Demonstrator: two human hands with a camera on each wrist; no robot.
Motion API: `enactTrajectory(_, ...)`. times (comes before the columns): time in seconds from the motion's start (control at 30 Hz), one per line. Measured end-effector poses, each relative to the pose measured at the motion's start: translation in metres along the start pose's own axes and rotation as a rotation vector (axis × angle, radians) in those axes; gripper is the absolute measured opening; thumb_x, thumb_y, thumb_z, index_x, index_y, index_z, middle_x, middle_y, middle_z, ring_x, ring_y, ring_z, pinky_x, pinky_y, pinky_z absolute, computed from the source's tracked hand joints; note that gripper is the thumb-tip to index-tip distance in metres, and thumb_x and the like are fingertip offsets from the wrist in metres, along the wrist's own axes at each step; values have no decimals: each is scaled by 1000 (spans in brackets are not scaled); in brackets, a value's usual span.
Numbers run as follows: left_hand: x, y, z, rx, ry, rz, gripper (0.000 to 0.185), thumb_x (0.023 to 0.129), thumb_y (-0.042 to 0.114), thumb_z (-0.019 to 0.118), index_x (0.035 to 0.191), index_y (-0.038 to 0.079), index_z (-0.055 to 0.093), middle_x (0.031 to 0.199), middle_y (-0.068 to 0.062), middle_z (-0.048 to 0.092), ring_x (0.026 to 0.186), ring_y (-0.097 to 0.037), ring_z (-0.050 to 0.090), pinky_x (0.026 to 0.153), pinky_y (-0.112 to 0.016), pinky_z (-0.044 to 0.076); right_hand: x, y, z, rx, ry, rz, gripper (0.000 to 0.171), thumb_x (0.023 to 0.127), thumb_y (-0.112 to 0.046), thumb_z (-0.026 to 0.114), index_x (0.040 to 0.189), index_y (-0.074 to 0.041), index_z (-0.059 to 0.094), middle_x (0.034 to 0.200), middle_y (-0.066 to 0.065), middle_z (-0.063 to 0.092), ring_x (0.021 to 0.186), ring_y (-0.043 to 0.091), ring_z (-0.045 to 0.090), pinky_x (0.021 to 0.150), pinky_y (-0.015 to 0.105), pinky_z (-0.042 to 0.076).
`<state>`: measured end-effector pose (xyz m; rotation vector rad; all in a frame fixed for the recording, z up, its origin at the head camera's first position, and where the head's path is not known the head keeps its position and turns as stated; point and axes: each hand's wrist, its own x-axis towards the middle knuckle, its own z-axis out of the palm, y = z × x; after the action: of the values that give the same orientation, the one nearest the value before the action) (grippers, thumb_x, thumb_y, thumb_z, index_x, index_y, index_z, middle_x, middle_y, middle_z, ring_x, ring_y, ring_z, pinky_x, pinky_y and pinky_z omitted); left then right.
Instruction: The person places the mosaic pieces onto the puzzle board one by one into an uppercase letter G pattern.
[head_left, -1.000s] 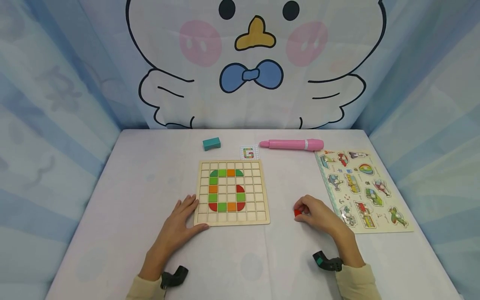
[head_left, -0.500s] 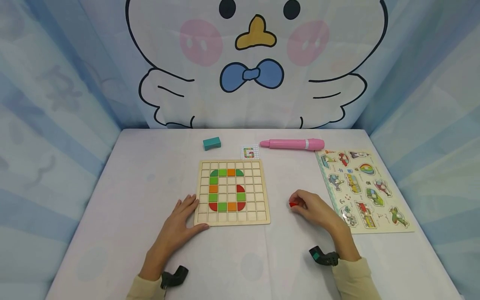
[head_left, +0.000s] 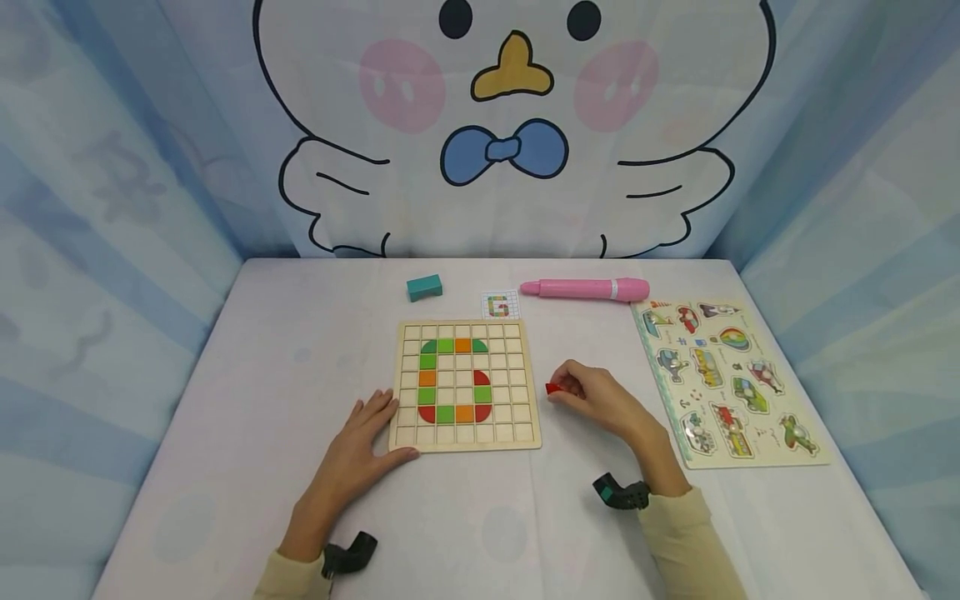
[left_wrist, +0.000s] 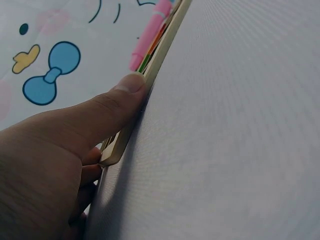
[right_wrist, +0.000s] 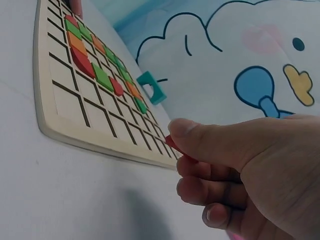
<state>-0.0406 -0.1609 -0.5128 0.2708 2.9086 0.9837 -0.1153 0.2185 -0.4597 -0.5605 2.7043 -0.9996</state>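
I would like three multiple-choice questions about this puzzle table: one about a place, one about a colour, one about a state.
1. Where does the pink pen lie?
A. behind the grid board
B. under the left hand
C. on the vehicle puzzle

2. What colour is the small piece that the right hand pinches?
A. green
B. red
C. orange

3. What does the left hand do?
A. pinches a piece
B. hangs in the air
C. rests against the board's corner

Answers: 1 A, the pen lies at the far side of the table; 2 B, red shows between thumb and fingers; 3 C, its thumb presses the board's edge.
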Motion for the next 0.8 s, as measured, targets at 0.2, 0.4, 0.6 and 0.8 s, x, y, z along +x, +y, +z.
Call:
enactTrajectory(0.2,0,0,0,3,-1,-6,90,79,49,81,149,5,47,160,-12,41,153,-30,30,129,-49,21,15,-11,6,-1,-21,-38,15,92,-18,74,105,-13,67,87,-3,64,79,12,56,69,20,52)
enactTrajectory(0.4,0,1,0,1,-4,-5,90,79,49,81,149,5,46,159,-12,41,153,-31,30,129,-49,21,27,-19,12,-31,-54,-94,18,96,-16,69,113,-12,70,99,-2,67,86,11,56,77,22,54)
enactTrajectory(0.6,0,1,0,2,4,5,90,79,48,82,149,4,47,159,-12,41,152,-31,30,129,-49,21,41,-28,20,-38,-79,-135,22,98,-13,66,120,-11,69,106,1,67,92,12,57,82,27,56)
enactTrajectory(0.8,0,1,0,-1,9,9,89,79,48,82,149,4,47,159,-12,41,152,-31,30,129,-49,20,57,-35,30,-1,-86,-146,17,98,-13,66,113,-7,67,107,4,70,92,13,61,84,29,59)
